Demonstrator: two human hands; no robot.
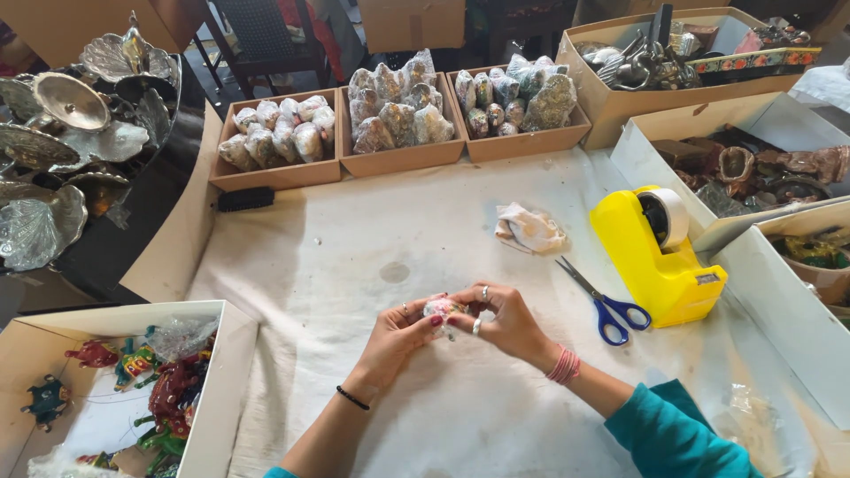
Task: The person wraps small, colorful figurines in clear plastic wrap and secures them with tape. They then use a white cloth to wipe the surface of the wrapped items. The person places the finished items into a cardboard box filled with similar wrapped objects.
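A: What surrounds the hands?

B: Both hands meet over a white cloth (372, 265) that covers the table. The left hand (396, 338) and the right hand (505, 320) hold one small wrapped bundle (440, 308) between them, near the middle of the cloth. The fingers of each hand curl in and pinch the bundle from either side; the fingertips touch it.

A: What lies near them?

B: One pair of blue-handled scissors (602, 301) lies just right of the right hand. Beyond it stands one yellow tape dispenser (657, 252). One crumpled piece of paper (528, 228) lies farther up the cloth, well apart from the hands. One black brush (245, 199) rests at the cloth's far left edge. Nothing lies between the hands and these items.

A: Which containers appear, and what do they hold?

B: Three shallow cardboard trays stand in a row at the far edge: the left tray (276, 173), the middle tray (403, 158) and the right tray (529, 140). Each holds wrapped bundles packed close together; their exact number cannot be told. A white box (221, 389) at the near left holds painted figurines (173, 389) in red, green and blue. A cardboard box (620, 97) at the far right holds metal pieces. Silver dishes (71, 106) are stacked at the upper left.
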